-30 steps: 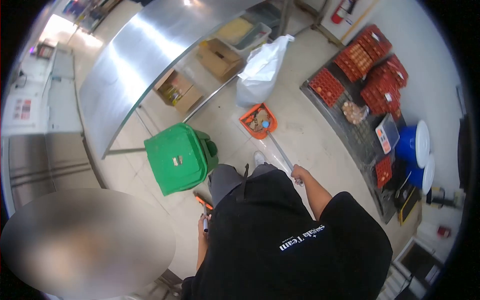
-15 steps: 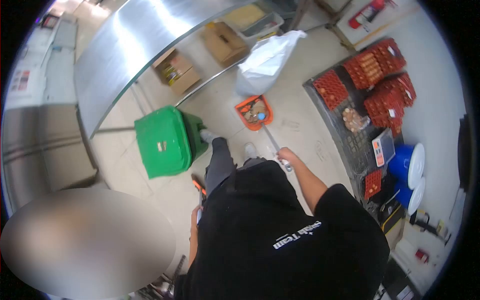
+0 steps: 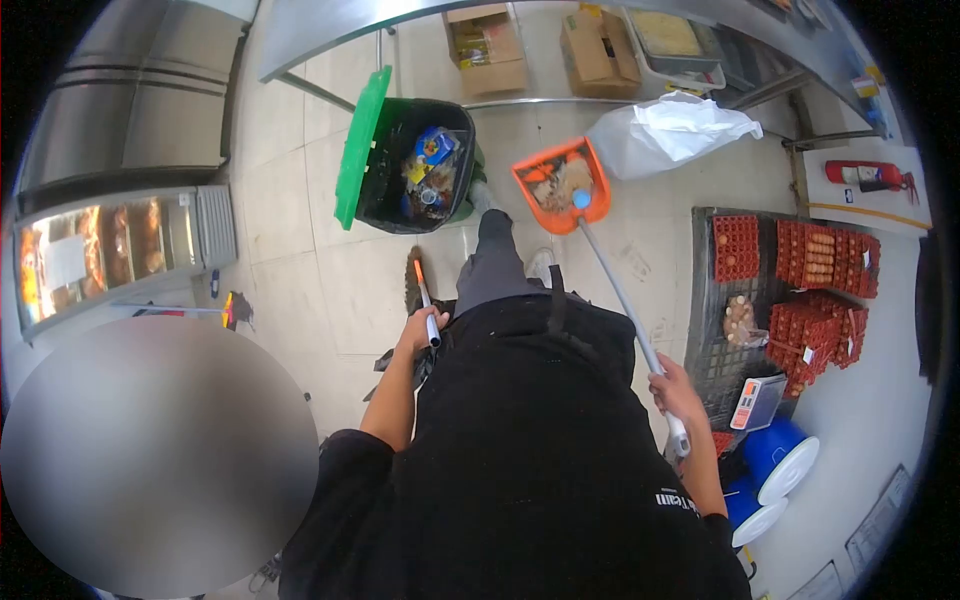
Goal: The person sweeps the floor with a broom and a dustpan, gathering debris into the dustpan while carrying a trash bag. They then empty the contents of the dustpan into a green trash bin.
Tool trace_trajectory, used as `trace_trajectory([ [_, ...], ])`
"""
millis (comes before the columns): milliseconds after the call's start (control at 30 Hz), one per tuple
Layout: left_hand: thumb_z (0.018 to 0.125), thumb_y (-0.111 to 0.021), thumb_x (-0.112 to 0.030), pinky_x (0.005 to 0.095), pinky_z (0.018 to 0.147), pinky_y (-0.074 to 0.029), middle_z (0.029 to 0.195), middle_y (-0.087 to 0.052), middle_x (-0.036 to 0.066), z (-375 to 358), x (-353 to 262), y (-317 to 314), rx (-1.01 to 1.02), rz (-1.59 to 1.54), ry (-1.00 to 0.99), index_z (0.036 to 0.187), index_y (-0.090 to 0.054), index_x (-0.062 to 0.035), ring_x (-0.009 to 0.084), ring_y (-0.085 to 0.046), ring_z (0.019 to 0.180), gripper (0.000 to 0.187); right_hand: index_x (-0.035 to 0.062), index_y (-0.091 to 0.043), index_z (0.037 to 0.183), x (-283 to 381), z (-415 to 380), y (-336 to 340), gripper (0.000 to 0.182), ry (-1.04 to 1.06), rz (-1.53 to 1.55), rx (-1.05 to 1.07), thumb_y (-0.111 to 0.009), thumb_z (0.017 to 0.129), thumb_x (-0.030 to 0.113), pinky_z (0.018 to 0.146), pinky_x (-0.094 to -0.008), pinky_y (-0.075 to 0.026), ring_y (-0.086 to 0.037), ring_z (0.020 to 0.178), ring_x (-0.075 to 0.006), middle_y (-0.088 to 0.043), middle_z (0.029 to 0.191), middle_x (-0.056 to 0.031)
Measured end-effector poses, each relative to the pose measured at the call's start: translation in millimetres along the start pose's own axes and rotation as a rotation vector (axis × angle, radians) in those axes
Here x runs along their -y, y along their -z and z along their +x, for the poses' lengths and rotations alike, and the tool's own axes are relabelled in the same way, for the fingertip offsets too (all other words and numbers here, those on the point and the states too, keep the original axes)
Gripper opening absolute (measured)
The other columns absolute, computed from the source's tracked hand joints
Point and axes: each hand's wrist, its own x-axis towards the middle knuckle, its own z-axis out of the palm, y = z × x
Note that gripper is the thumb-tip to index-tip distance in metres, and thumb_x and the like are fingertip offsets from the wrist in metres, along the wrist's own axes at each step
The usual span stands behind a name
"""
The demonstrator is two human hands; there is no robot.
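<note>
My left hand (image 3: 424, 328) is wrapped round the grey handle of a broom (image 3: 413, 280), whose dark bristles show beside my leg. My right hand (image 3: 676, 391) grips the long grey handle of an orange dustpan (image 3: 536, 213). Brown debris and a blue object lie in the pan, just above the floor or on it; I cannot tell which. Left of the pan stands a green bin (image 3: 350, 165) with its lid swung open, a black liner and mixed rubbish inside.
A white sack (image 3: 655, 138) stands beside the dustpan. Cardboard boxes (image 3: 600, 52) sit under a steel table (image 3: 330, 38). At right, a dark pallet (image 3: 712, 290) bears red egg trays (image 3: 735, 248), a scale and blue buckets. A lit display case (image 3: 110, 255) is at left.
The bin's lid has gone from closed to open, showing the rubbish inside. My view has turned left, and the bin and dustpan now appear farther up and closer together.
</note>
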Motion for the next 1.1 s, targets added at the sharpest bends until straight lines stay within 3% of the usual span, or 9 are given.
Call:
trace_trajectory([
  [33, 0.080, -0.064, -0.036, 0.0376, 0.058, -0.045, 0.062, -0.058, 0.013, 9, 11, -1, -0.001, 0.005, -0.003, 0.071, -0.056, -0.0045, 0.0267, -0.058, 0.059, 0.034, 0.0003, -0.034, 0.134, 0, 4, -11, 0.053, 0.005, -0.052, -0.021, -0.049, 0.084, 0.009, 0.044, -0.0289, -0.043, -0.050, 0.048, -0.0138, -0.053, 0.066, -0.0027],
  [167, 0.080, -0.064, -0.035, 0.0382, 0.060, -0.045, 0.063, -0.059, 0.014, 24, 26, 4, -0.034, -0.002, -0.025, 0.070, -0.056, -0.0045, 0.0287, -0.060, 0.061, 0.034, 0.0042, -0.028, 0.138, -26, 26, -29, 0.060, 0.431, -0.543, -0.235, -0.051, 0.083, 0.007, 0.067, -0.0400, -0.047, -0.059, 0.072, -0.0326, -0.061, 0.085, -0.0188],
  [233, 0.080, -0.064, -0.035, 0.0380, 0.059, -0.045, 0.063, -0.059, 0.014, 29, 36, 8, -0.043, -0.008, -0.028, 0.071, -0.056, -0.0047, 0.0289, -0.060, 0.061, 0.033, 0.0058, -0.028, 0.139, 18, 13, -53, 0.062, 0.536, -0.644, -0.317, -0.052, 0.082, 0.004, 0.077, -0.0435, -0.045, -0.058, 0.085, -0.0409, -0.059, 0.094, -0.0263],
  [367, 0.081, -0.063, -0.036, 0.0379, 0.059, -0.045, 0.064, -0.059, 0.015, 32, 65, 18, -0.067, -0.042, -0.010, 0.072, -0.057, -0.0045, 0.0297, -0.059, 0.061, 0.034, 0.0095, -0.029, 0.139, 48, 39, -70, 0.068, 0.795, -0.704, -0.386, -0.051, 0.076, -0.005, 0.074, -0.0435, -0.046, -0.056, 0.085, -0.0431, -0.057, 0.097, -0.0265],
  [467, 0.083, -0.060, -0.038, 0.0381, 0.061, -0.045, 0.067, -0.060, 0.017, 27, 113, 58, -0.227, -0.022, -0.101, 0.074, -0.057, -0.0045, 0.0316, -0.060, 0.064, 0.034, 0.0123, -0.031, 0.138, 77, 61, -139, 0.068, 0.910, -0.760, -0.423, -0.051, 0.075, -0.006, 0.072, -0.0447, -0.046, -0.057, 0.083, -0.0418, -0.057, 0.096, -0.0238],
  [667, 0.088, -0.051, -0.041, 0.0404, 0.068, -0.046, 0.078, -0.060, 0.021, 14, 179, 115, -0.410, -0.125, -0.055, 0.081, -0.058, -0.0053, 0.0370, -0.059, 0.076, 0.037, 0.0145, -0.035, 0.134, 82, 137, -225, 0.063, 1.015, -0.869, -0.502, -0.050, 0.076, -0.004, 0.068, -0.0457, -0.046, -0.057, 0.078, -0.0388, -0.055, 0.092, -0.0204],
  [867, 0.088, -0.050, -0.040, 0.0382, 0.069, -0.045, 0.078, -0.060, 0.020, 12, 204, 117, -0.503, -0.252, 0.008, 0.081, -0.057, -0.0041, 0.0328, -0.059, 0.075, 0.038, 0.0143, -0.039, 0.132, 84, 172, -251, 0.050, 0.900, -0.944, -0.421, -0.053, 0.084, 0.009, 0.066, -0.0472, -0.044, -0.057, 0.077, -0.0394, -0.057, 0.088, -0.0218],
  [900, 0.090, -0.049, -0.038, 0.0345, 0.066, -0.044, 0.073, -0.058, 0.016, 10, 202, 119, -0.554, -0.277, -0.022, 0.080, -0.057, -0.0035, 0.0254, -0.057, 0.070, 0.037, 0.0145, -0.040, 0.132, 83, 174, -251, 0.048, 0.884, -0.929, -0.408, -0.052, 0.085, 0.011, 0.066, -0.0473, -0.044, -0.056, 0.077, -0.0398, -0.057, 0.086, -0.0222],
  [1100, 0.091, -0.049, -0.035, 0.0310, 0.061, -0.041, 0.066, -0.054, 0.011, 4, 231, 138, -0.584, -0.343, -0.003, 0.076, -0.056, -0.0031, 0.0178, -0.050, 0.064, 0.036, 0.0178, -0.042, 0.132, 76, 146, -254, 0.044, 0.823, -0.847, -0.336, -0.050, 0.089, 0.016, 0.065, -0.0474, -0.043, -0.057, 0.073, -0.0412, -0.058, 0.078, -0.0247],
])
